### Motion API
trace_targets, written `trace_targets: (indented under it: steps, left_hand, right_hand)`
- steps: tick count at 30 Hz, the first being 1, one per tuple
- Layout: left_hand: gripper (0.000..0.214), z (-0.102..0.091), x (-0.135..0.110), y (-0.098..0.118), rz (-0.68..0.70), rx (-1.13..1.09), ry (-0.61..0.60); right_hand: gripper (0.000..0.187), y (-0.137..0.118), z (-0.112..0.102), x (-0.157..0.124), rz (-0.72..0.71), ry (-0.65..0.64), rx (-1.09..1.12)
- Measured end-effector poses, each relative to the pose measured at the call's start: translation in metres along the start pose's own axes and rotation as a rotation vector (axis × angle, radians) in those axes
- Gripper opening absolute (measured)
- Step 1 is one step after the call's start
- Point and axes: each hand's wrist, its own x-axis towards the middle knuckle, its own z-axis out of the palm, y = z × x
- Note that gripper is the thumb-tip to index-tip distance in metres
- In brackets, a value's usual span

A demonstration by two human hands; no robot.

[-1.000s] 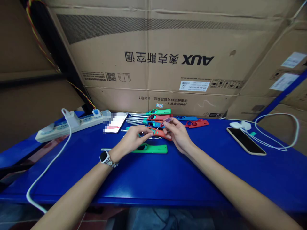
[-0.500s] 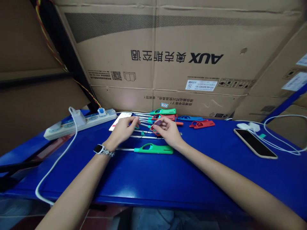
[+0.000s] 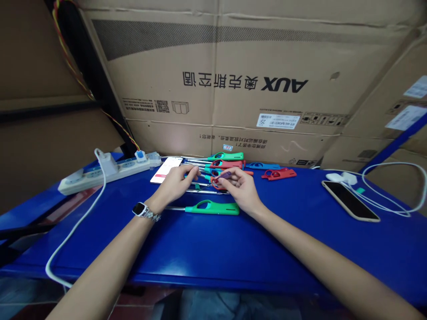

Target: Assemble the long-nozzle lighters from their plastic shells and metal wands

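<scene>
My right hand (image 3: 243, 190) pinches a small purple piece (image 3: 226, 175) between thumb and fingers; its exact kind is too small to tell. To the left of it, my left hand (image 3: 176, 181) is closed, thumb and forefinger together; whether anything is between them is hidden. Beneath and behind both hands lie several long-nosed lighters with metal tubes, among them a red lighter (image 3: 230, 164) and, at the back, a green lighter (image 3: 231, 156). Another green lighter (image 3: 213, 207) lies alone nearer to me, its tube pointing left towards my wrist.
Partly behind my left hand lies a phone with a lit screen (image 3: 163, 171). A power strip (image 3: 90, 178) stands left, its white cable running to the front edge. Blue (image 3: 263, 166) and red (image 3: 280, 174) lighter shells lie right, then a dark phone (image 3: 350, 202) with cables. Cardboard (image 3: 233, 53) walls the back.
The purple piece in my right hand has shifted slightly right. My left hand has moved slightly right, with its fingertips a little farther over the lighters. The view has shifted a little.
</scene>
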Motion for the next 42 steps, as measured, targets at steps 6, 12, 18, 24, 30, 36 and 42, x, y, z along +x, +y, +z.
trace_targets:
  steps: [6, 12, 18, 24, 30, 36, 42]
  left_hand:
    - [0.046, 0.002, 0.0, -0.004, -0.009, 0.008, -0.003]
    - [0.047, 0.003, -0.001, -0.007, -0.018, 0.026, -0.035]
    - [0.043, 0.001, -0.001, 0.006, -0.017, -0.05, -0.046]
    - [0.03, 0.014, -0.005, 0.02, -0.011, -0.189, -0.134]
    - [0.032, 0.037, -0.011, 0.028, -0.082, -0.4, -0.259]
    - [0.025, 0.048, -0.014, 0.03, -0.156, -0.389, -0.193]
    - [0.016, 0.048, -0.015, 0.033, 0.004, -0.204, -0.134]
  right_hand:
    - [0.017, 0.006, 0.01, -0.003, -0.084, -0.132, -0.104]
    - [0.017, 0.006, 0.019, 0.0, -0.093, -0.134, -0.089]
    - [0.027, -0.005, -0.004, -0.006, 0.023, -0.019, 0.079]
    - [0.033, -0.015, -0.035, -0.014, 0.053, 0.1, 0.122]
    - [0.035, -0.017, -0.05, -0.015, 0.059, 0.168, 0.132]
    - [0.037, -0.018, -0.053, -0.016, 0.033, 0.161, 0.104]
    - [0.031, -0.018, -0.046, -0.02, -0.059, 0.137, 0.018]
